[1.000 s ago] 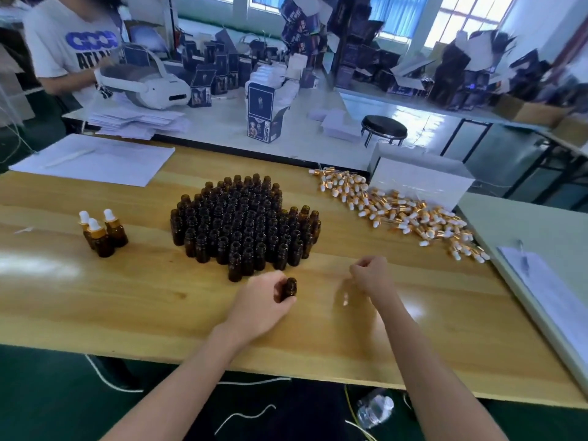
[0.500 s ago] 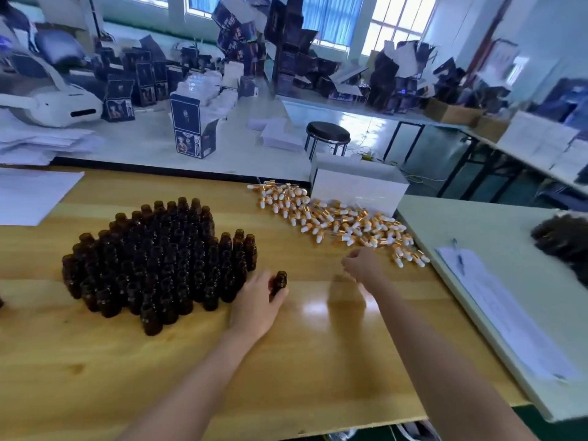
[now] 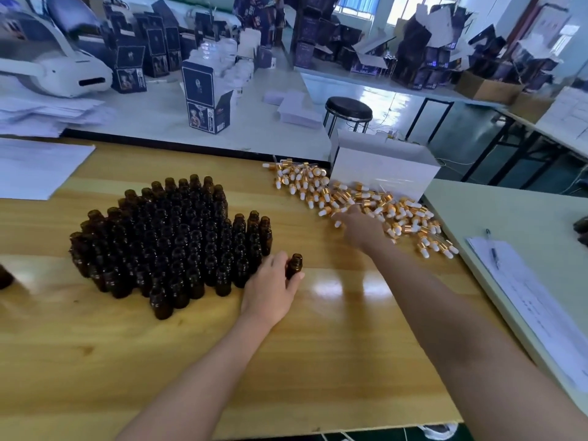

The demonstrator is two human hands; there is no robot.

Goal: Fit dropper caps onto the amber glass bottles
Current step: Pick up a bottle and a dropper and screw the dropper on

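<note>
The small amber glass bottle (image 3: pixel 294 265) stands upright on the light wooden table (image 3: pixel 318 361), a little below the centre of the frame. The left hand (image 3: pixel 270 291) grips it, with the fingers curled around its lower part. Its glass is dark brown and its neck is open.

To the left of it, the dense group of the same amber bottles (image 3: pixel 168 237) stands close together, all with open necks. The nearest ones almost touch the left hand.

The white cardboard box (image 3: pixel 381 168) at the upper right is open at the top; what is inside it I cannot see. In front of it lies the loose pile of gold and white dropper caps (image 3: pixel 397 211). The right hand (image 3: pixel 359 229) is at the near side of this pile, but it is blurred, so I cannot tell whether its fingers are apart or together.

Bare wood lies between the held bottle and the pile, and also in front of both hands down to the table's front edge at the bottom. On the right, the wooden table ends against the pale green table (image 3: pixel 525 218).
</note>
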